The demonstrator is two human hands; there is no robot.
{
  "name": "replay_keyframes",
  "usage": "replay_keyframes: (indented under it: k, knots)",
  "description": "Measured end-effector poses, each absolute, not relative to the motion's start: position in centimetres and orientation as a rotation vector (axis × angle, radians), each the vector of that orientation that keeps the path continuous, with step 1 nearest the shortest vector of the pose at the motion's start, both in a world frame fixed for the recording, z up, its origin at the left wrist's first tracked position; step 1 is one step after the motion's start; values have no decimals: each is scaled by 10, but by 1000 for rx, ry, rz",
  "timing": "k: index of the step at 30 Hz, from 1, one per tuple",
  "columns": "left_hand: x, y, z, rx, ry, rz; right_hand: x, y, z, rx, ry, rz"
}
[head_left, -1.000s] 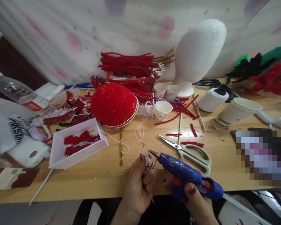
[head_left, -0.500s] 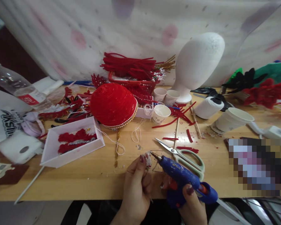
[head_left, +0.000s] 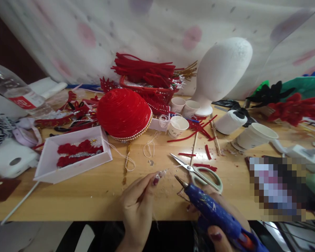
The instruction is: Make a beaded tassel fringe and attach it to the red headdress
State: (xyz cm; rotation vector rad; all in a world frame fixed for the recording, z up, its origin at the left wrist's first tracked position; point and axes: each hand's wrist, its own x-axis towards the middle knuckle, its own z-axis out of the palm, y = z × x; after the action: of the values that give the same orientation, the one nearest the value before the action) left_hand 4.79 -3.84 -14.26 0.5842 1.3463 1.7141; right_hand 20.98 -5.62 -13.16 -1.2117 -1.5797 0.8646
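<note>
A worker's left hand (head_left: 138, 201) pinches a small pale piece (head_left: 161, 173) between thumb and fingertips above a wooden workbench (head_left: 107, 206), while the right hand (head_left: 232, 206) wraps around a blue glue gun (head_left: 212, 208), its metal nozzle (head_left: 181, 181) near the piece but apart from it. Whether a finger presses the trigger cannot be told.

The narrow grip is the likely hazard — with the pinching fingers so close to the piece's tip, a slight drift of the nozzle could burn skin or smear glue off target. Loose thread (head_left: 156, 220) hanging below the left hand could snag and tug the piece askew. Open-bladed scissors (head_left: 190, 168) lie just beside the gun — a wide swing of the right hand could knock them into the red offcuts (head_left: 204, 167).
</note>
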Motion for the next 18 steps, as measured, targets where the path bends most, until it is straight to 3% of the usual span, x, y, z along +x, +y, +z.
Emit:
replay_keyframes:
  k: [7,18]
  knots:
    - [33,-41,-151,1525,1413,1864,210,-53,-120,-1099,-1716,578]
    - [34,-43,-154,1679,1436,1865,207,-49,-123,-1079,-1733,563]
